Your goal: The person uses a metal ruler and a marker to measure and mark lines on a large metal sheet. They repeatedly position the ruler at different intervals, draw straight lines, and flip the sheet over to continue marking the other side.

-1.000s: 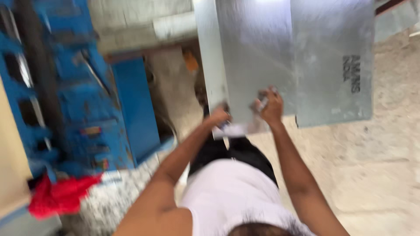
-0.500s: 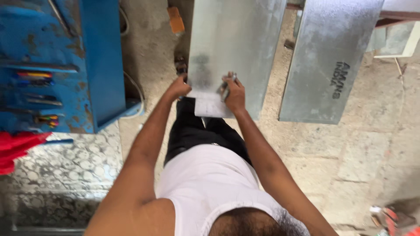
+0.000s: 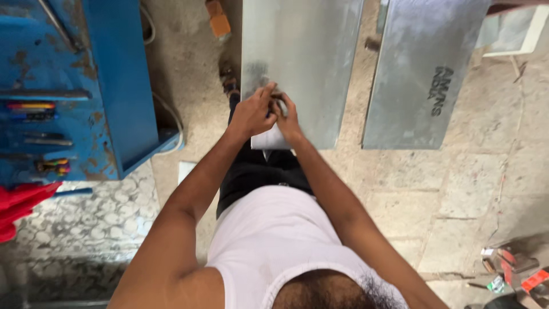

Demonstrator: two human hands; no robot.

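Meeting: left hand (image 3: 251, 114); right hand (image 3: 289, 117) | flat grey metal sheet (image 3: 300, 57)

Landmark: the metal sheet (image 3: 303, 57) lying ahead of the person. Both hands meet on its near edge, the left hand (image 3: 251, 114) touching the right hand (image 3: 287, 117), with a small paper piece (image 3: 269, 140) beneath them. A second metal sheet (image 3: 420, 74) lies just right of the landmark, apart from it. A brick (image 3: 217, 20) lies left of its far end. A tool cabinet (image 3: 74, 86) stands well left. Scattered hand tools (image 3: 509, 272) lie far right, nearer the person.
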